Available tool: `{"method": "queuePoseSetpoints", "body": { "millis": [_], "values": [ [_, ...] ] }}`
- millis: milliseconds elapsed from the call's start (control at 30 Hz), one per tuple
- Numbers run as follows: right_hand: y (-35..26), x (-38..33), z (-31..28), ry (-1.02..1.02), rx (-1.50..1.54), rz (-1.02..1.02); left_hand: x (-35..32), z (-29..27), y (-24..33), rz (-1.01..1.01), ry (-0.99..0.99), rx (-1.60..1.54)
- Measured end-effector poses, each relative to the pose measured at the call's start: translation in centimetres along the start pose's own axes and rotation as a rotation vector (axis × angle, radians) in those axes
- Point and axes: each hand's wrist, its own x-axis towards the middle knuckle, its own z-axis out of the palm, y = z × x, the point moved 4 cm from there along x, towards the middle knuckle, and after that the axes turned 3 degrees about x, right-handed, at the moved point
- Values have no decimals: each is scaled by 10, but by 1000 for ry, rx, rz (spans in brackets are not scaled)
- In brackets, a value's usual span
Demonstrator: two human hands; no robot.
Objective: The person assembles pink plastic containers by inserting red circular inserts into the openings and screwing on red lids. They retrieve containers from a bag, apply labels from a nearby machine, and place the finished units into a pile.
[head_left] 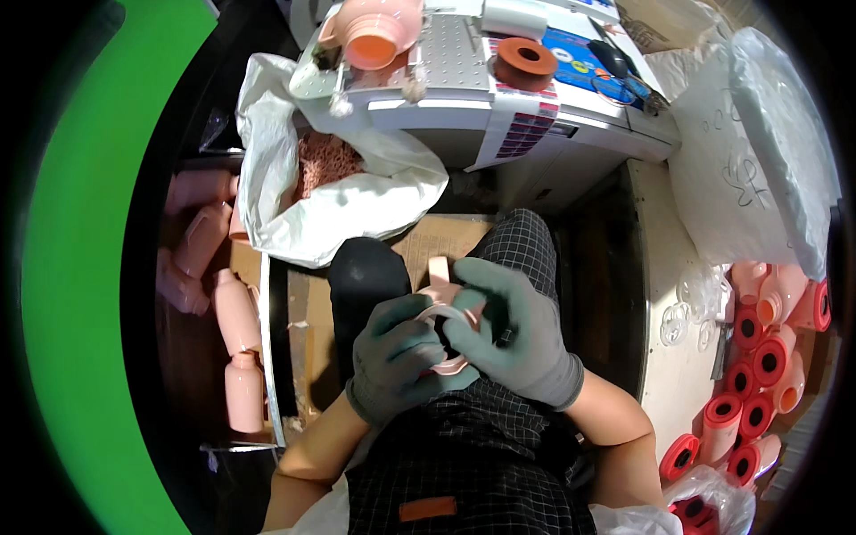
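Head view, white desk (419,117) edge across the top, box edge (271,357) at left, pale board (678,379) at right, dark gap (602,303) beside right thigh (532,239), pink round-mouthed piece (439,292) at centre, left hand (392,361) curling fingers around it, right hand (513,334) arched, thumb at its rim, pinch unclear

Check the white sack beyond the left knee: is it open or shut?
Open: the white sack gapes at its mouth, showing pinkish material inside.
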Motion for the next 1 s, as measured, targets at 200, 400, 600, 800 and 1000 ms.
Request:
{"method": "queuePoseSetpoints", "body": {
  "millis": [200,400,600,800,1000],
  "values": [
    [-20,-10,-8,-502,-644,-600,-1,1,-4,-2,-27,22],
    [-17,-5,-5,-439,-618,-575,-2,-2,-6,-21,-41,14],
    [2,-11,-18,-334,-102,-226,3,3,9,-69,71,-154],
    [29,-40,19,70,433,17,-8,-17,20,-163,-131,-37],
    [50,-44,24,286,670,221,13,-13,19,9,-255,77]
  ]
}}
